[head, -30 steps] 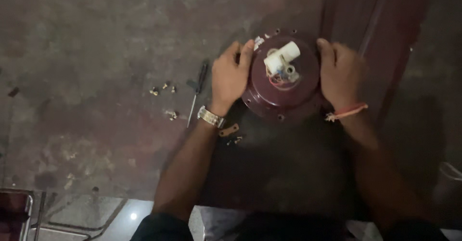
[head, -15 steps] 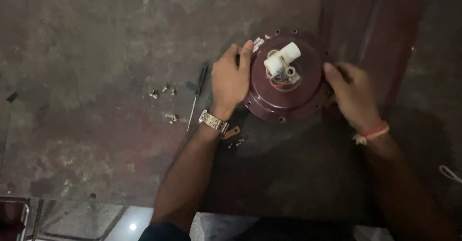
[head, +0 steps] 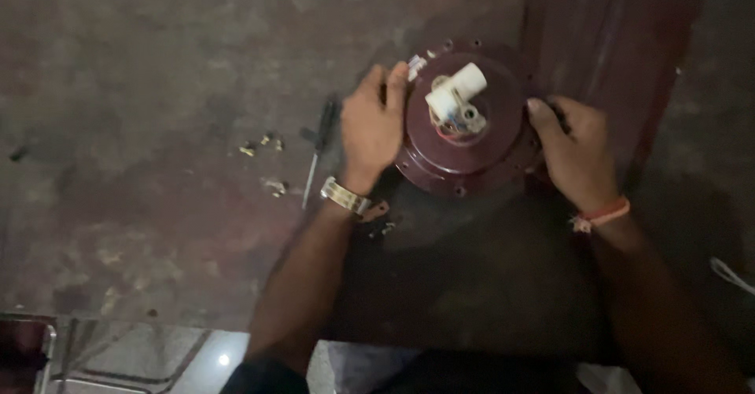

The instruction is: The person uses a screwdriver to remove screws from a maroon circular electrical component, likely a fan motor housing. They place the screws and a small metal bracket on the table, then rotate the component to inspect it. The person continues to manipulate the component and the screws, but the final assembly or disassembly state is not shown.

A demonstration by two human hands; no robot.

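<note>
Several small brass-coloured screws (head: 259,144) lie scattered on the dark floor (head: 141,64), well left of the round maroon motor housing (head: 464,162). Just right of the screws, a screwdriver (head: 318,152) lies with its dark handle pointing away from the person and its shaft toward them, near the left side of the housing. Left hand (head: 371,127) rests against the housing's left edge, fingers together and curled over the rim; a metal watch (head: 344,197) sits on that wrist. A few more small metal bits (head: 381,219) lie just below the wrist, near the housing's lower left. Housing lies flat on the floor, face up, with screw holes around its rim and a white plastic connector block (head: 454,95) with wires at its centre. Right hand (head: 578,154) grips the housing's right edge, fingers closed on the rim, thumb on top; an orange thread band (head: 604,215) circles that wrist. A maroon blade-like panel (head: 613,40) extends beyond the housing's upper right.
</note>
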